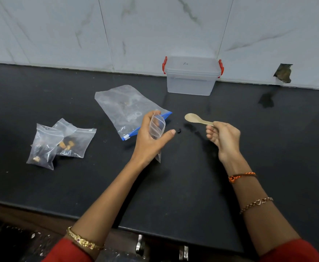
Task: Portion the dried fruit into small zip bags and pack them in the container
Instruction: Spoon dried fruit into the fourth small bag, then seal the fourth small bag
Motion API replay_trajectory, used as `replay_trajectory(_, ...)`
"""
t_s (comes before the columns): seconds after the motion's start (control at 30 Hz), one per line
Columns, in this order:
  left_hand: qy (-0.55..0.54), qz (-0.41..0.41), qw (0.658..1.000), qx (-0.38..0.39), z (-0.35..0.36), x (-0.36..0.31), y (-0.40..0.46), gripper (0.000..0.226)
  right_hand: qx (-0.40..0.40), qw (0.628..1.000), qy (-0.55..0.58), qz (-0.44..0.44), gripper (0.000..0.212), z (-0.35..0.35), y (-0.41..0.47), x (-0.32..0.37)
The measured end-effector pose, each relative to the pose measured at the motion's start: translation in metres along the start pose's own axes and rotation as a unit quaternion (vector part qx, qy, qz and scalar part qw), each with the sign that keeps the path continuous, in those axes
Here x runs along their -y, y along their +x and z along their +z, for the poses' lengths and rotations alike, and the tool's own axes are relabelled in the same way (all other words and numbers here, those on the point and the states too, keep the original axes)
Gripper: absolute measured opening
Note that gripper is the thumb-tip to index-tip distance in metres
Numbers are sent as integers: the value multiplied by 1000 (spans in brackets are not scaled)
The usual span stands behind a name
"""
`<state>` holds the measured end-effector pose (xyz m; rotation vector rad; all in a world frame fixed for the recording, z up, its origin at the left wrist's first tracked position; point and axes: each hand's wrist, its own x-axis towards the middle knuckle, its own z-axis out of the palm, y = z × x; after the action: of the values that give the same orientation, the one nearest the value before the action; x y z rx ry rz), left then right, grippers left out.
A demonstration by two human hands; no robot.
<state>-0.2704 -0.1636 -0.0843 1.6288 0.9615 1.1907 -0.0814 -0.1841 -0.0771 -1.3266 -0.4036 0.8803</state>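
Left hand is curled round a small empty zip bag, held above the desk, while a wooden spoon is pinched by the right hand. Two filled bags are laid at the left, a large bag in the middle, and the closed container against the wall.

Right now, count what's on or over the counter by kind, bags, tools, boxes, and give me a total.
Small zip bags: 3, two filled lying at the left, one in the left hand's grip
Large zip bag: 1
Wooden spoon: 1, in the right hand
Lidded container: 1
Loose dark fruit piece: 1
Total: 7
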Motion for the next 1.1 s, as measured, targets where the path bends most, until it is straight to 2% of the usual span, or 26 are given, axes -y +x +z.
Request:
replay_trajectory(0.07,-4,-8,1000,6,6,-4,5,59,-4,998,-60,-17,12,4,2,-3)
replay_trajectory(0.13,-18,-15,1000,7,13,-6,9,61,-17,984,-166,-70,11,4,4,-8)
replay_trajectory(0.23,-39,-28,999,12,21,-8,16,59,-38,918,-361,-159,11,1,5,-10)
replay_trajectory(0.33,-42,-41,998,24,29,-10,22,61,-49,850,-487,-194,18,-2,3,-10)
replay_trajectory(0.5,-46,-59,997,19,36,-14,27,66,-59,780,-577,-235,26,-2,5,-11)
replay_trajectory(0.6,-52,-63,997,16,35,-12,28,72,-72,759,-594,-258,29,-2,10,-12)
replay_trajectory(0.8,-163,-137,977,2,33,-10,31,65,-70,787,-555,-260,30,-6,13,-21)
replay_trajectory(0.9,-191,-172,966,-12,34,-6,34,59,-65,805,-479,-345,26,-1,6,-17)
replay_trajectory(0.97,-192,-183,964,-22,37,-5,33,55,0,853,-342,-393,21,10,-7,-11)
replay_trajectory(1.03,-191,-190,963,-21,38,-9,31,47,126,898,-222,-358,12,22,-22,-9)
replay_trajectory(1.1,-200,-204,958,-18,39,-10,28,37,210,917,-156,-303,5,29,-31,-15)
